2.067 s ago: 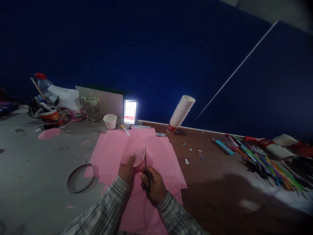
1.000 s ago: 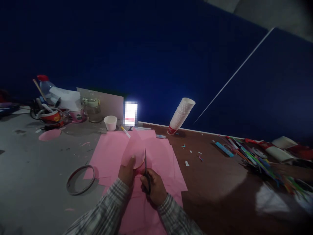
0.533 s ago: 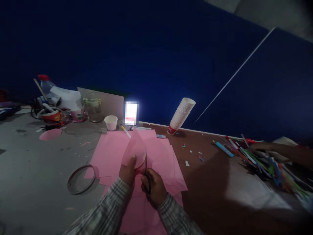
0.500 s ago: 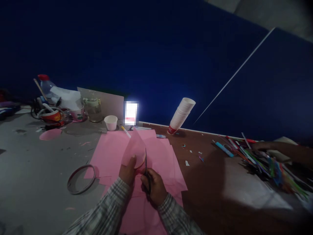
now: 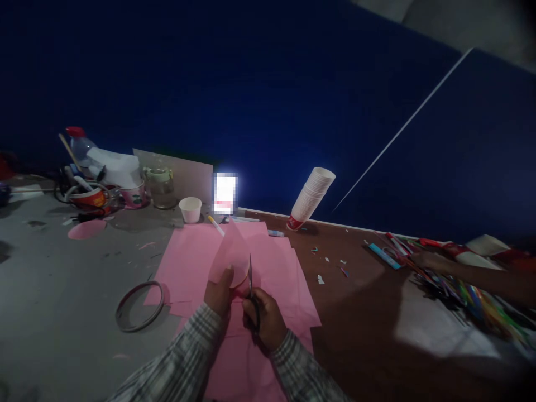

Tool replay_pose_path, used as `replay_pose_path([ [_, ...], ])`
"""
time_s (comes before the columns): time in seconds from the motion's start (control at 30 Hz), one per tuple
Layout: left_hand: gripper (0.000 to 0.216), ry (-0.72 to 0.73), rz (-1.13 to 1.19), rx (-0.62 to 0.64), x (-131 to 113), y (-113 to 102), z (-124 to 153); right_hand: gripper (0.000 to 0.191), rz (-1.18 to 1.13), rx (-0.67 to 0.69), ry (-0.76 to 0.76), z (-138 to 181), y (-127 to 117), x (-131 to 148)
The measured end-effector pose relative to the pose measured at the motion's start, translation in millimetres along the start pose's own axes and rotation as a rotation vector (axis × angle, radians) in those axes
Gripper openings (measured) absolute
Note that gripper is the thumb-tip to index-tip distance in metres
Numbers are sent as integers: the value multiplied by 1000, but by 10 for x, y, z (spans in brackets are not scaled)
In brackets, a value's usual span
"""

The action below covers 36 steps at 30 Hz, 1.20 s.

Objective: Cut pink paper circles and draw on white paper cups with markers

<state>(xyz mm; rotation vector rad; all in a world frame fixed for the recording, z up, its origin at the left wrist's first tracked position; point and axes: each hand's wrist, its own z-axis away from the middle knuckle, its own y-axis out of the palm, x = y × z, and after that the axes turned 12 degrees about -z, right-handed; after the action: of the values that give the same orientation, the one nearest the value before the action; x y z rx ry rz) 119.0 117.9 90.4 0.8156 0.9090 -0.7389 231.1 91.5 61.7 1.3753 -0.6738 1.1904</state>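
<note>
A co-worker's hand has reached into the colored sticks.

Dim scene, dark vignetted corners, blurred right edge

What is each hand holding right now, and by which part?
Left hand pinches the pink paper cutout at its lower edge; right hand grips the scissors by the handles, blades pointing away.
</note>
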Motion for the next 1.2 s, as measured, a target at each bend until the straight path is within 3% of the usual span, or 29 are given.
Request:
replay_pose_path([
  [0.63, 53, -23, 38, -2, 42, -3, -17, 43, 83, -18, -14, -11, -58, -86],
  [0.93, 57, -42, 168, 110, 81, -73, -143, 44, 19, -34, 13, -15, -30, -79],
  [1.2, 55, -36, 148, 173, 88, -144, -232, 42, -5, -23, 12, -17, -80, -147],
])
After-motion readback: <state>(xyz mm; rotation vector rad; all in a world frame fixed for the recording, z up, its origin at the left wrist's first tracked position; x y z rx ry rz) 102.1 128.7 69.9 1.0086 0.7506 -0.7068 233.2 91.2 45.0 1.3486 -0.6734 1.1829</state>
